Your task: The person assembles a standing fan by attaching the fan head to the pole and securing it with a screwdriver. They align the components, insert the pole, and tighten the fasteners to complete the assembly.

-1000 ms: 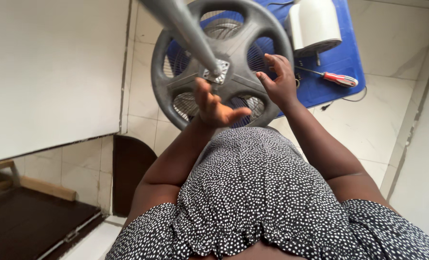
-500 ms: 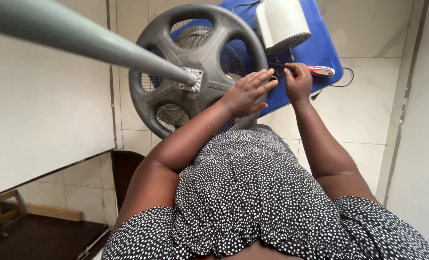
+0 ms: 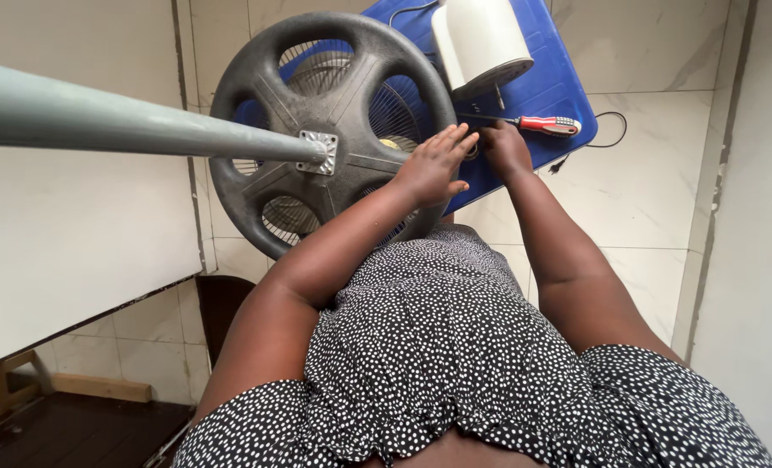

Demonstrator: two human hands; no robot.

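Head view: the left hand (image 3: 427,166) is laid flat, fingers spread and unclenched, on the rim of the round grey fan base (image 3: 256,78), nothing being grasped. Just beside it, the right hand (image 3: 503,146) is curled over something small on the blue board (image 3: 568,91); what is pinched cannot be told. A red-handled screwdriver (image 3: 542,125) lies just beyond the right hand. A grey pole (image 3: 100,121) is fixed to the base's centre.
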